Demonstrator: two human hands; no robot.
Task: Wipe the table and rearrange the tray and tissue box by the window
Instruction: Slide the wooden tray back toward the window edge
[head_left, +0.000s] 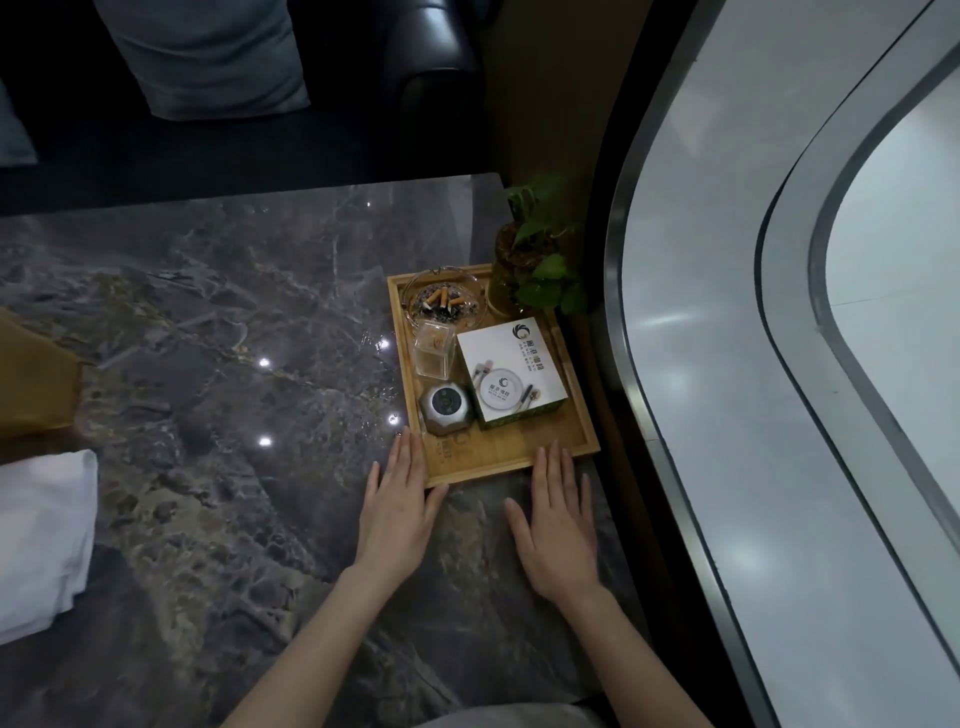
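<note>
Hands square up a wooden tray beside the window, head view.

Left hand (397, 499) lies flat and unclenched against the near left corner of the tray (511, 460); right hand (558, 514) rests flat, fingertips at the near rim, gripping nothing; likely nudging it straight; the tissue box (511, 371) sits inside by an ashtray (444, 304); a white cloth (41, 540) waits on the marble surface (208, 338), well apart.

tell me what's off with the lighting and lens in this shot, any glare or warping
Head view: dim overall, the sofa nearly black; small bright glare spots dot the glossy marble table left of the tray; the window frame bows from wide-angle distortion; the white cloth is washed out.
</note>
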